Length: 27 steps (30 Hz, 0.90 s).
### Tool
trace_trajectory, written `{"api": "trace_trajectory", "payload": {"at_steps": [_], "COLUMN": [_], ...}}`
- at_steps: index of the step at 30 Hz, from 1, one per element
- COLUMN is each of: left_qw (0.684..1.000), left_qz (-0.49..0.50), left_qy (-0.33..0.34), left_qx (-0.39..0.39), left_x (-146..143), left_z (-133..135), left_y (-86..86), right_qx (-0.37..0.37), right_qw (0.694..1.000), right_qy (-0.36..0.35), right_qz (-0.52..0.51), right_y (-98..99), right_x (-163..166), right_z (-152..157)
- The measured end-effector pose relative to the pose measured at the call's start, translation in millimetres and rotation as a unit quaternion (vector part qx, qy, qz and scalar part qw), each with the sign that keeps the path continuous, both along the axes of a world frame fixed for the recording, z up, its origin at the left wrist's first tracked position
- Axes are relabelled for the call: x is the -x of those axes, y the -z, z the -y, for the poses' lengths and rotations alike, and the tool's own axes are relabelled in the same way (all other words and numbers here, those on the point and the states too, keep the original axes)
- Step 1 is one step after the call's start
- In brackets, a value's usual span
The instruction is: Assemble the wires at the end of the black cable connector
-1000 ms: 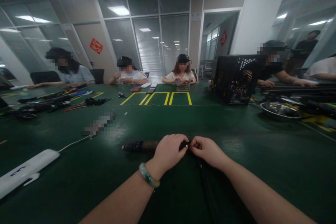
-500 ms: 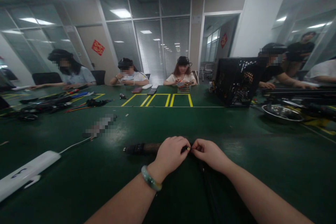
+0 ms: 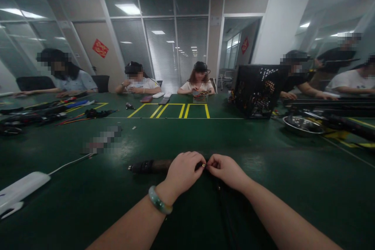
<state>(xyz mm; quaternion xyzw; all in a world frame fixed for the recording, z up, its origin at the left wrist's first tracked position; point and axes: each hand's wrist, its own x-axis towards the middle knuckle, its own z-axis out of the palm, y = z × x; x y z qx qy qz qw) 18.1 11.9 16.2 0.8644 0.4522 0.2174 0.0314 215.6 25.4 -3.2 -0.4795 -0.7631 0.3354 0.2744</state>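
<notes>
A dark tube-shaped part [image 3: 149, 166] lies on the green table [image 3: 293, 179] right in front of me. My left hand [image 3: 183, 172], with a green bangle on the wrist, is closed around its right end. My right hand [image 3: 224, 170] pinches at a small brass-coloured tip [image 3: 204, 165] where the two hands meet. What the right fingers hold is too small to make out. Dark cables [image 3: 225, 211] run from the hands back toward me.
A white device [image 3: 17, 193] with a cable lies at the left. Tools and cables [image 3: 43, 115] clutter the far left. A black mesh crate [image 3: 258, 90] and a metal bowl [image 3: 303, 125] stand at the right. Several people sit around the table.
My hands stay together on the part. The view has shifted slightly to the right, so everything sits a little further left.
</notes>
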Motion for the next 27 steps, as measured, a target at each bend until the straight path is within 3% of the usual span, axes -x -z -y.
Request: {"api": "trace_trajectory", "payload": {"at_steps": [8, 27], "left_qw": [1.0, 1.0], "left_qz": [0.011, -0.005], "left_qy": [0.004, 0.005], "left_qx": [0.007, 0.013], "left_x": [0.8, 1.4], "left_z": [-1.6, -0.2], "left_y": [1.5, -0.2], "right_qx": [-0.01, 0.0], "right_qw": [1.0, 1.0], "right_qy": [0.007, 0.014], "right_qz": [0.002, 0.003], "right_y": [6.9, 2.6], "right_x": [1.0, 1.1], "right_z": [-2.8, 1.3]}}
